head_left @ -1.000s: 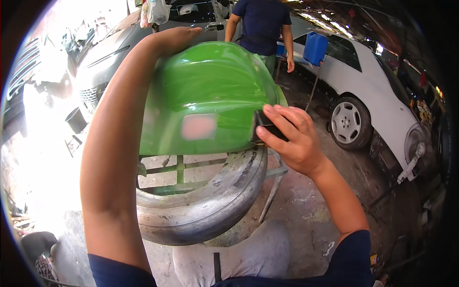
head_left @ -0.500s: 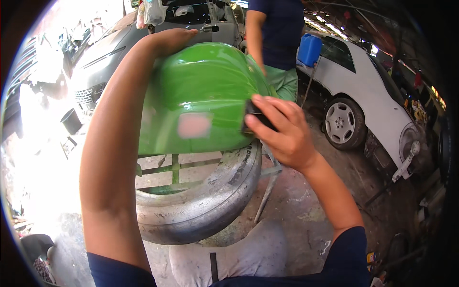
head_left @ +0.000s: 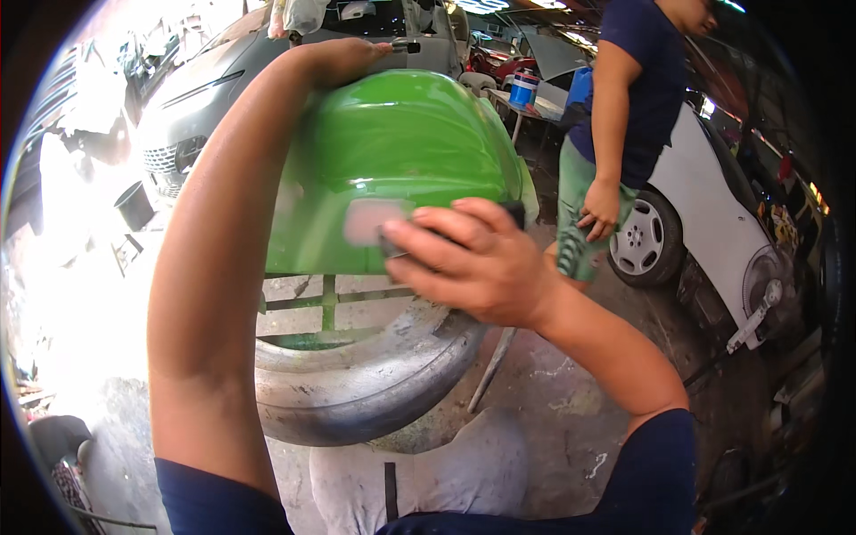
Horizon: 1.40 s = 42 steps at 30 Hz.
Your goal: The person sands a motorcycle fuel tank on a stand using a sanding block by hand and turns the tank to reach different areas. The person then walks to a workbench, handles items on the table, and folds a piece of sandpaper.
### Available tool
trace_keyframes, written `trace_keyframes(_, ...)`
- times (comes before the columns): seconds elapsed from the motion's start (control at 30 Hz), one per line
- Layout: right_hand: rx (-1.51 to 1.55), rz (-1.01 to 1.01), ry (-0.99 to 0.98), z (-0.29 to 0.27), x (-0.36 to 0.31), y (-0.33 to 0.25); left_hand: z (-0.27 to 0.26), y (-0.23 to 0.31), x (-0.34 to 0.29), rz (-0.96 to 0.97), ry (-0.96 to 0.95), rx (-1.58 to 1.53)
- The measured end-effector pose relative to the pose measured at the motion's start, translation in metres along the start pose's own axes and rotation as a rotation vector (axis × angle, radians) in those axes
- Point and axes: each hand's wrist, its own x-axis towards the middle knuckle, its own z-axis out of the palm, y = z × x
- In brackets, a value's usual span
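A glossy green curved body panel (head_left: 401, 134) sits in front of me, with a pale pinkish patch (head_left: 370, 221) on its near side. My left hand (head_left: 348, 59) lies along the panel's far top edge, fingers stretched to the right and partly hidden by the wrist. In my right hand (head_left: 473, 259) is a black sanding block (head_left: 392, 239), its ends showing past the fingers; it is at the right edge of the pale patch, and its underside is hidden. Below the panel are a worn silver-grey tyre (head_left: 374, 401) and a green frame (head_left: 328, 312).
Another person (head_left: 624, 98) in a dark shirt and green shorts stands at the right. Behind them is a white car (head_left: 704, 187). A grey car (head_left: 223, 116) stands at the far left, a dark bucket (head_left: 134, 205) near it. A blue can (head_left: 523, 89) sits on a table behind.
My right hand has moved the block left, from the panel's right edge to the pale patch. The other person has shifted right, uncovering the table and can. My left hand stays on the top edge.
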Motion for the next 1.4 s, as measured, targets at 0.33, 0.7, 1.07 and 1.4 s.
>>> trace_keyframes(0.33, -0.049, 0.010, -0.039, -0.016, -0.027, 0.006, -0.004, 0.004, -0.002, 0.051, -0.020, -0.019)
trace_keyframes(0.7, -0.067, -0.005, -0.087, -0.022, -0.041, 0.014, 0.006, 0.000, 0.028, -0.236, -0.081, -0.286)
trace_keyframes(1.07, -0.081, -0.063, -0.137, -0.020, -0.010, 0.004, -0.003, 0.019, 0.013, -0.122, -0.091, -0.144)
trace_keyframes(1.4, -0.043, -0.057, -0.138, 0.040, 0.073, -0.047, 0.010, 0.006, 0.032, 0.077, -0.066, 0.092)
